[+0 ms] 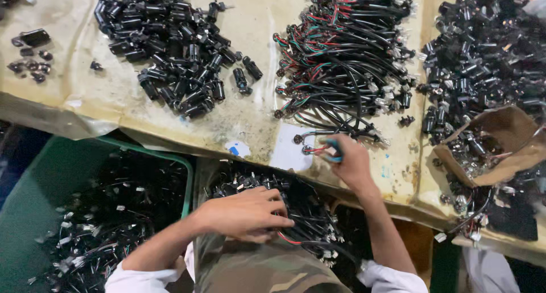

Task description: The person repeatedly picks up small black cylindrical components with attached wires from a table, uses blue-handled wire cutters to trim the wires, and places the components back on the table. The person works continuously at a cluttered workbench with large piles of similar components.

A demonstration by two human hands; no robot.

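My left hand reaches down into a bag of black wired parts on my lap, its fingers closed over a bundle of wires. My right hand rests at the table's front edge, pinching a short cable with red, blue and black wires that ends in a small round connector. Just above that hand lies a large heap of the same wired cables.
A pile of black cylindrical parts covers the table's left half, and more black parts fill the right. A torn cardboard box holds small pieces. A green crate of wired parts stands at lower left.
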